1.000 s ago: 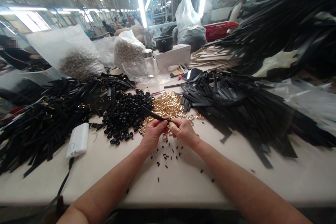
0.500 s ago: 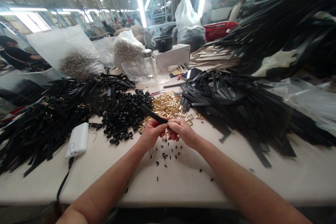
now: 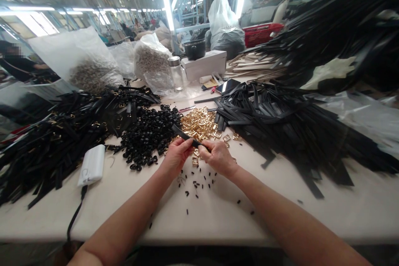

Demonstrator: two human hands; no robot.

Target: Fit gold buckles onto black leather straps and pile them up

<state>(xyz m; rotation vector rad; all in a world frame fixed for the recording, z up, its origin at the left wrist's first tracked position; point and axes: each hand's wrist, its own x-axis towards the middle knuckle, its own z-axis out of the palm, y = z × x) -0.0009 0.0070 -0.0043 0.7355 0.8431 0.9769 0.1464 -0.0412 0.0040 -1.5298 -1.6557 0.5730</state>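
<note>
A black strap (image 3: 184,134) is held in the air over the table's middle, one end pointing up to the left. My left hand (image 3: 178,154) pinches it between thumb and fingers. Closed on the strap's nearer end is my right hand (image 3: 217,156), whose fingers hide that end. Right behind the hands lies a heap of gold buckles (image 3: 199,122). To its left is a pile of small black loops (image 3: 148,137). Small black bits (image 3: 195,183) lie scattered on the table below the hands.
Black straps (image 3: 258,112) are heaped at right, and straps with gold buckles (image 3: 77,120) at left. A white power bank (image 3: 92,165) with a cable lies front left. Behind stand a glass jar (image 3: 176,75), a white box (image 3: 205,65), a phone (image 3: 228,86) and filled plastic bags (image 3: 151,60).
My hands have drawn slightly apart along the strap, and my right hand has turned with its back more upward. The strap's upper end has shifted a little right.
</note>
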